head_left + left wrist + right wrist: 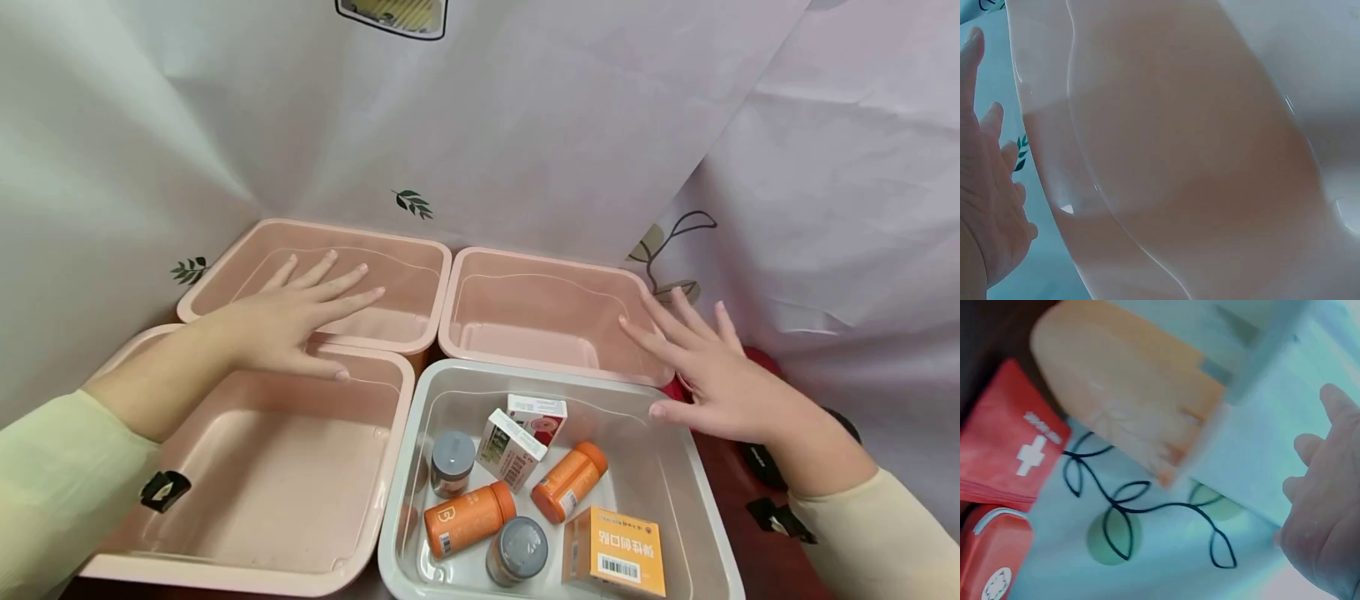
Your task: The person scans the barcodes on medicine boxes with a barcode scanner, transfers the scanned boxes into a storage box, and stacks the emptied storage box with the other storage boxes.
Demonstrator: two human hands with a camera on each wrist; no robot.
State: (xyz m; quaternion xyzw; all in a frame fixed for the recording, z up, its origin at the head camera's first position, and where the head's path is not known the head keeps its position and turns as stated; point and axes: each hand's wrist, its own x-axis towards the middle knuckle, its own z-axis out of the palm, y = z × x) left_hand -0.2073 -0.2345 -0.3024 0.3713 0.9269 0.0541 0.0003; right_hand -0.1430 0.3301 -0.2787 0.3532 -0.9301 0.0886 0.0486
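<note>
My left hand (288, 321) is spread flat over the left pink bins, fingers straight, holding nothing. Over on the right, my right hand (712, 383) also has its fingers spread, above the far right corner of the grey bin (716, 517), with nothing in it. Inside that bin lie two orange bottles (471, 518), two grey-lidded jars (522, 546), two small medicine boxes (512, 450) leaning together and an orange carton (618, 550). Neither hand touches these. Both wrist views show their hand with extended fingers beside the bins.
Three pink bins, at far left (337, 342), far right (525, 367) and near left (300, 575), adjoin the grey one. A red pouch (1013, 440) with a white cross and a red case (1000, 550) lie at the right. A printed cloth (525, 125) hangs behind.
</note>
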